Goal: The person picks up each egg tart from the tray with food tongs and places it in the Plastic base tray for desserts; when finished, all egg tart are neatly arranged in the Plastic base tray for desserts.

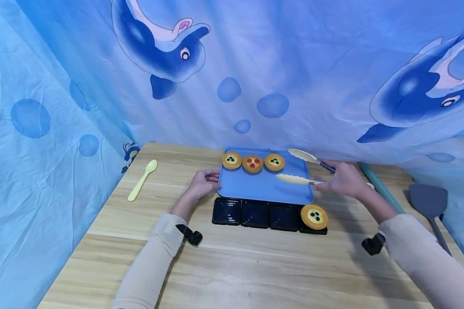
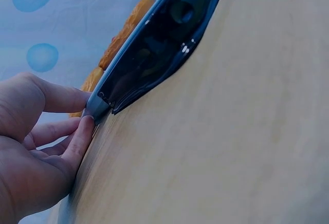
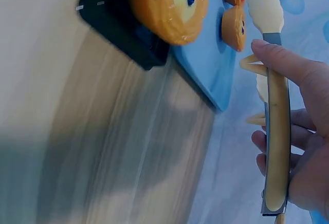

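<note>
My left hand pinches the left edge of a blue tray, near its front corner. Three egg tarts lie along the tray's back: a blueberry tart at left, a red-topped tart in the middle and another blueberry tart at right. My right hand grips a pair of cream-tipped tongs, their arms spread apart over the tray's right side with nothing between the tips. In front stands a black four-part container; a larger-looking blueberry tart sits in its rightmost compartment.
A pale yellow spoon lies on the wooden table at the left. To the right are a teal rod and a grey spatula. A blue dolphin-print curtain hangs behind the table and along its sides.
</note>
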`<state>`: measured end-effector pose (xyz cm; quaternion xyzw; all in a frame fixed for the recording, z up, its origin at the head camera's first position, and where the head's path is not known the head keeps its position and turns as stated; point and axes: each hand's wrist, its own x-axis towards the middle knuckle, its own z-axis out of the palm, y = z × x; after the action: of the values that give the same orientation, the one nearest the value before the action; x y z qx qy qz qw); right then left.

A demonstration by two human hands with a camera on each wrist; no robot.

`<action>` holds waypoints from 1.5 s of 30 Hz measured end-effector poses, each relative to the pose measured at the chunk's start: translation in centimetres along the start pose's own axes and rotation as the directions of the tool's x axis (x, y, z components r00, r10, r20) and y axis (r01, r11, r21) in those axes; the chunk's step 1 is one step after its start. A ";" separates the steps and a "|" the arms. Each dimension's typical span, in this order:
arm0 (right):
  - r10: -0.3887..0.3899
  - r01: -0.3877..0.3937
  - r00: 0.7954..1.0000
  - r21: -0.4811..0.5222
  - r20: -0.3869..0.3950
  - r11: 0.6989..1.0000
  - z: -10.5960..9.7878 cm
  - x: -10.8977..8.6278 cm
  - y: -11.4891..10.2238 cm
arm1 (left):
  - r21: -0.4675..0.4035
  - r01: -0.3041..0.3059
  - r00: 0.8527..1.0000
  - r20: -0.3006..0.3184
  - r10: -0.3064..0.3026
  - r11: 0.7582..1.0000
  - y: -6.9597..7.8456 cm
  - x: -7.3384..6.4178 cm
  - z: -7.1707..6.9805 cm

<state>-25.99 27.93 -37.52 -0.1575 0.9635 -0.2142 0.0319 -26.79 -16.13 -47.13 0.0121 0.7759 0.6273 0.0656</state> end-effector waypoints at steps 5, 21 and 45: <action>0.027 -0.028 0.999 0.008 0.030 1.000 0.4 2.2 -0.3 | -0.006 -0.004 1.000 0.009 0.004 1.000 0.1 -0.1 0.2; 0.038 -0.036 0.998 -0.034 0.045 0.999 2.4 4.6 -0.5 | -0.011 0.000 1.000 0.017 0.000 1.000 0.2 -0.3 0.4; 0.034 -0.034 0.999 -0.023 -0.025 0.999 1.9 5.0 -1.4 | -0.013 0.006 1.000 0.003 -0.005 1.000 0.2 0.1 -0.1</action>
<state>-30.03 24.37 -38.66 -0.1389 0.9688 -0.2042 0.0217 -26.89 -16.20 -46.97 0.0105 0.7718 0.6321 0.0685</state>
